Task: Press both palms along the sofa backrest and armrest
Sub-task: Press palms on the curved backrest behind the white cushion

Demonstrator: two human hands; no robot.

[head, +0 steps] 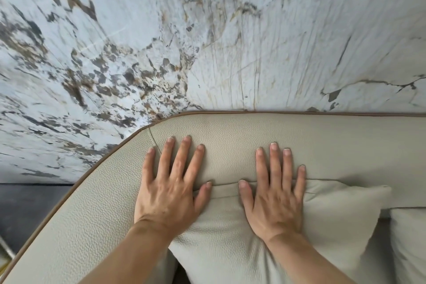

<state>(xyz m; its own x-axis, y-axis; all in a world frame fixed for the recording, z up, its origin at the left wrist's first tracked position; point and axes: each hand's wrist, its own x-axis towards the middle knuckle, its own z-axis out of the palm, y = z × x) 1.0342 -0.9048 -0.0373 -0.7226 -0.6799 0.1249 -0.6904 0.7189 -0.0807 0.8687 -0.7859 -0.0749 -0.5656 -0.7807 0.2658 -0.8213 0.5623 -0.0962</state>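
Note:
The beige leather sofa backrest [334, 140] runs across the right and curves at the corner into the armrest [76, 221] on the left, both edged with brown piping. My left hand [170, 189] lies flat, fingers spread, on the curved corner where backrest meets armrest. My right hand [274, 193] lies flat beside it, fingers on the backrest and palm on a loose beige cushion [230, 246]. Both hands hold nothing.
A white marble wall [207, 41] with grey and brown veins stands right behind the sofa. A second cushion [410, 244] sits at the right edge. Dark floor [27, 210] shows at the lower left beyond the armrest.

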